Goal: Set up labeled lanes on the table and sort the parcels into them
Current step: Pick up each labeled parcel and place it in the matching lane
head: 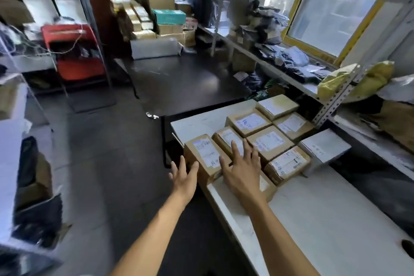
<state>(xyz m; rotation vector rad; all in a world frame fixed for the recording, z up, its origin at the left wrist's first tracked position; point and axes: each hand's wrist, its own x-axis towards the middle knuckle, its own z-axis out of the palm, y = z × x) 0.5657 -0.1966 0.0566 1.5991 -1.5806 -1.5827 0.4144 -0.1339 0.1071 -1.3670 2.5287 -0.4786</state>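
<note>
We see left hand [184, 176] spread, touching the corner parcel [205, 156] at the desk [324, 215] left edge; right hand [240, 169] spread flat over neighbouring parcels [270, 141].

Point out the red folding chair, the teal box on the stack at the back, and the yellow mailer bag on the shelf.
red folding chair [78, 69]: head view, on its seat.
teal box [169, 16]: head view, on its front face.
yellow mailer bag [336, 82]: head view, on its crinkled left half.

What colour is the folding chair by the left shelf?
Red chair, seen in the head view.
</note>
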